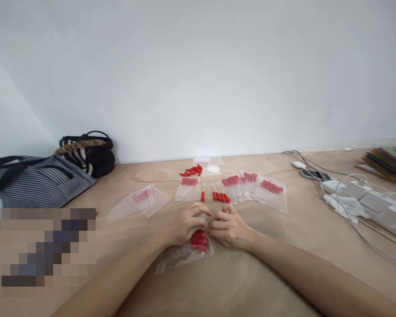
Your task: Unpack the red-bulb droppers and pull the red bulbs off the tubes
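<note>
Close in front of me lies a clear plastic bag (184, 256) with several red-tipped sticks in it, their red heads (199, 241) pointing towards me. My left hand (189, 222) is curled over the bag's far part, its fingers pinched there. From the right, my right hand (231, 230) meets it with bent, closed fingers at the bag's edge. The fingers partly hide the bag and the stick ends. Just beyond my hands lie loose red-tipped sticks (221, 197) in a row, and a single stick (203, 196) lies apart to their left.
Filled bags (271, 190) fan out to the right, and another filled bag (188, 188) lies left of the loose sticks. A pile of red pieces (193, 170) is farther back. Flat bags (138, 202) lie left. A power strip (376, 202) with cables stands right, a striped bag (42, 180) left.
</note>
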### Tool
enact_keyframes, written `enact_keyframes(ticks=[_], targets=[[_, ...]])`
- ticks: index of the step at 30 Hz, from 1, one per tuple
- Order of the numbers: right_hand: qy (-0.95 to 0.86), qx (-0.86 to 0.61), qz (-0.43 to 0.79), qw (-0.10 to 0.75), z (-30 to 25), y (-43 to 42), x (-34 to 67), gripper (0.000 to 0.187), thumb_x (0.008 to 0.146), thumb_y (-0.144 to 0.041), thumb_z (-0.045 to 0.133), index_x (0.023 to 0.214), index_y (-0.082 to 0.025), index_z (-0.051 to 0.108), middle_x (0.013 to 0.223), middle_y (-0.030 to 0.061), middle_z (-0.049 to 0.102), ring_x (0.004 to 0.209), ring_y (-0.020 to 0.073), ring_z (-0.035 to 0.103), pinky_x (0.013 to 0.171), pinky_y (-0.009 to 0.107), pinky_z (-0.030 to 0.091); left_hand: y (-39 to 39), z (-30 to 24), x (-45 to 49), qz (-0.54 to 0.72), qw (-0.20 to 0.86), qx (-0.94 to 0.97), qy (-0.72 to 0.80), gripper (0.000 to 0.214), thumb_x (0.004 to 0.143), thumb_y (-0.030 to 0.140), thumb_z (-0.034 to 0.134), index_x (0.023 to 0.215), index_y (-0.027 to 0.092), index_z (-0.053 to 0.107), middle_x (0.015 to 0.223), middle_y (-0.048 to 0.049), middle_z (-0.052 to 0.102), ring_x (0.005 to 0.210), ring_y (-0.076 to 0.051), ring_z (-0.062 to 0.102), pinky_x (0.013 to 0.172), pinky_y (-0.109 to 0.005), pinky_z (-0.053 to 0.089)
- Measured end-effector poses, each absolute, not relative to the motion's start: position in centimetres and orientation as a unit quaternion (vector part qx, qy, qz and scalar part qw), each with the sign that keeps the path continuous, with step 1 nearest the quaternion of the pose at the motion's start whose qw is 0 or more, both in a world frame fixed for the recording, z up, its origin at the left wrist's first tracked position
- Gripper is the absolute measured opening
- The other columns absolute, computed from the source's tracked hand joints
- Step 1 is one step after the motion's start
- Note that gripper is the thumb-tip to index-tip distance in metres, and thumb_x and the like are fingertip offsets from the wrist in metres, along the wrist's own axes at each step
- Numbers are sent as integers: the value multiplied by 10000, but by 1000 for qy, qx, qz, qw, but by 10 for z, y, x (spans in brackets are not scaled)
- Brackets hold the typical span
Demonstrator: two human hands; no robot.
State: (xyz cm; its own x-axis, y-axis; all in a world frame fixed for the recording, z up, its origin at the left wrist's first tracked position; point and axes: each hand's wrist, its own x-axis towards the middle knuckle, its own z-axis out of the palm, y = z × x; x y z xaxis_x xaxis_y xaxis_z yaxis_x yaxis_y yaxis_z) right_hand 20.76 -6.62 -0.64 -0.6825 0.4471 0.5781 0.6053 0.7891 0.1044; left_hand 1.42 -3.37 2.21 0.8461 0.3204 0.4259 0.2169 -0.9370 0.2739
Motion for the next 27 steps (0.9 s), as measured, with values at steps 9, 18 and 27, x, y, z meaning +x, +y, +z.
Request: enact_keyframes(ticks=[9,18,27], targets=[[-909,-264,-110,302,-3,-62,215,231,823,-160,406,670,-195,575,605,-17,558,693,125,393,709,336,227,-51,37,-4,151,195,932,267,238,840,222,442,1068,227,509,1272,-65,453,1163,-209,418,963,-390,361],[-884,-345,107,295,0,-70,214,175,717,-148,508,779,-233,647,660,-23,573,692,123,435,714,325,261,-76,18,-15,173,201,908,324,600,767,326,564,1293,219,295,1262,-107,465,1139,-252,446,960,-453,359],[-853,-410,196,255,1,-66,209,146,692,-434,644,719,-296,682,669,-39,617,740,136,498,735,330,249,-75,17,-13,175,191,908,329,597,763,345,567,1286,237,301,1273,-94,461,1138,-253,450,959,-437,368]])
